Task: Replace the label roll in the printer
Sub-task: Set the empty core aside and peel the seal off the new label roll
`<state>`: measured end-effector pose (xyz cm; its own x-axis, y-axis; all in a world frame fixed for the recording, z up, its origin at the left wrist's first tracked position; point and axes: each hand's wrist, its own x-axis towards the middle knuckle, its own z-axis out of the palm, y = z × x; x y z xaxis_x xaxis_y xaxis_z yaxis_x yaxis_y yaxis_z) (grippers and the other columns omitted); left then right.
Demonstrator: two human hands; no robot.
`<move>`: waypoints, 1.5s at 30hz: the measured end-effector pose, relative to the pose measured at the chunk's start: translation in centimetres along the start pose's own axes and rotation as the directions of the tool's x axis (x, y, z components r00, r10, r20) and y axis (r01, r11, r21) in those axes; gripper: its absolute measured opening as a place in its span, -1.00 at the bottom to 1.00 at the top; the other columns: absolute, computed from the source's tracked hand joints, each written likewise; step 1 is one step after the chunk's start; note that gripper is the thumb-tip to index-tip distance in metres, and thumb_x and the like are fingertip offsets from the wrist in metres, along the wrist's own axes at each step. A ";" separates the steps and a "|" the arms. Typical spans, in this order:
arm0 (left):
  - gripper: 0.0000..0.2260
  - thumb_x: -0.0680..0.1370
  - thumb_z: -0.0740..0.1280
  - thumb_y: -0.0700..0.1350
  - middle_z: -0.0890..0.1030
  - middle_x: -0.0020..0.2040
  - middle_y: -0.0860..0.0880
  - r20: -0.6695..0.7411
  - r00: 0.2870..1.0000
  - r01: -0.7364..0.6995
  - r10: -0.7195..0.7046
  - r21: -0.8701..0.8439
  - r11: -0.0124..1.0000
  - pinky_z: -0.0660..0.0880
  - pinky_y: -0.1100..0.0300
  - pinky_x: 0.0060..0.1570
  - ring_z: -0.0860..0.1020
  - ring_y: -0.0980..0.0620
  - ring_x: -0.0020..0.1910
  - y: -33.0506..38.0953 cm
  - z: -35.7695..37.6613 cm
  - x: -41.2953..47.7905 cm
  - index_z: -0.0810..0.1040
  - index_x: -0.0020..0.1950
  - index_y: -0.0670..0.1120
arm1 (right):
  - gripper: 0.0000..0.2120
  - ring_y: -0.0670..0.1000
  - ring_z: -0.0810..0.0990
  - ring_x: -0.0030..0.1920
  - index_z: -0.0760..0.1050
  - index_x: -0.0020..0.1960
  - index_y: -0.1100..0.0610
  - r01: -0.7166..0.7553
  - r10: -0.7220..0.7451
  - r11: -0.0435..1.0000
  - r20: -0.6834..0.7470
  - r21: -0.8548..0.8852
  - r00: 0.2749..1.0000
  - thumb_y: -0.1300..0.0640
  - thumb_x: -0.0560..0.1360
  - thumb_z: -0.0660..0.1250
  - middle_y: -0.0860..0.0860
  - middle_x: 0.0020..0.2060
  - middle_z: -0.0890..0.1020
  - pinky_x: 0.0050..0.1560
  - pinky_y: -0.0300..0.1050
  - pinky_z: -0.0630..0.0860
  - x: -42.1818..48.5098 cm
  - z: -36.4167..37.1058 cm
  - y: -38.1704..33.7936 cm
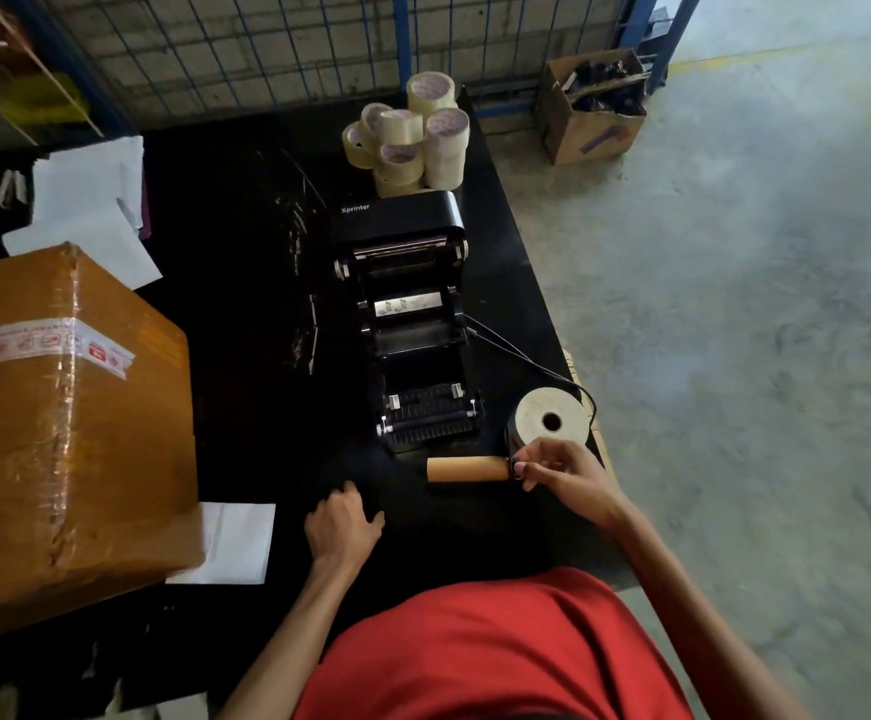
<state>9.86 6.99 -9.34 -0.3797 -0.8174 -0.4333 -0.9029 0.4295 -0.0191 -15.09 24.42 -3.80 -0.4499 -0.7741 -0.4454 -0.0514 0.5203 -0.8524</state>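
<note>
A black label printer (412,324) lies on the black table (246,283) with its lid swung open toward the back; its roll bay looks empty. A full white label roll (547,418) stands on end just right of the printer's front. In front of the printer lies an empty brown cardboard core (467,469). My right hand (560,467) pinches the core's right end, where a small black piece sits. Left of the core, my left hand (342,522) rests on the table with its fingers loosely curled, holding nothing.
A large taped cardboard box (59,407) fills the table's left side, with white papers (95,200) behind it and one sheet (230,543) beside it. Several tape rolls (412,137) are stacked behind the printer. A black cable (526,356) runs off its right side. Concrete floor lies to the right.
</note>
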 end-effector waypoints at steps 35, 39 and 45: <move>-0.67 0.40 0.54 -0.06 0.61 0.01 -0.04 -0.006 0.902 -0.425 0.431 -0.177 0.888 0.55 0.07 0.00 0.58 -0.05 0.03 3.1 0.5 1.4 0.61 0.12 -0.07 | -0.92 0.03 0.72 -0.24 0.66 -0.04 0.05 -0.331 0.308 0.893 -0.122 -0.306 0.944 0.07 0.54 0.41 0.04 -0.20 0.74 -0.09 -0.06 0.62 -1.0 2.4 9.1; -0.60 0.38 0.56 -0.05 0.61 0.05 -0.04 -0.014 0.907 -0.415 0.421 -0.193 0.889 0.54 0.09 0.03 0.58 -0.05 0.07 2.7 0.7 1.5 0.60 0.18 -0.08 | -0.86 0.01 0.66 -0.12 0.66 0.00 0.05 -0.334 0.297 0.876 -0.155 -0.349 0.942 0.00 0.52 0.41 -0.03 -0.19 0.70 -0.08 -0.09 0.57 -1.2 2.3 8.6; -0.70 0.46 0.47 -0.03 0.58 0.01 0.04 -0.020 0.901 -0.420 0.433 -0.286 0.861 0.57 0.10 -0.01 0.57 0.02 0.00 4.2 -1.2 0.8 0.59 0.18 -0.01 | -0.81 0.02 0.63 -0.24 0.53 -0.19 0.00 -0.222 -0.033 0.818 -0.428 -0.530 0.903 -0.10 0.45 0.44 -0.11 -0.32 0.59 -0.34 -0.13 0.42 -3.3 0.8 6.6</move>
<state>5.57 7.67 -8.63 -0.7368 -0.5587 -0.3808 -0.6761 0.6033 0.4229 -13.28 30.13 -8.19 -0.7863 -0.5618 -0.2573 -0.4150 0.7886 -0.4537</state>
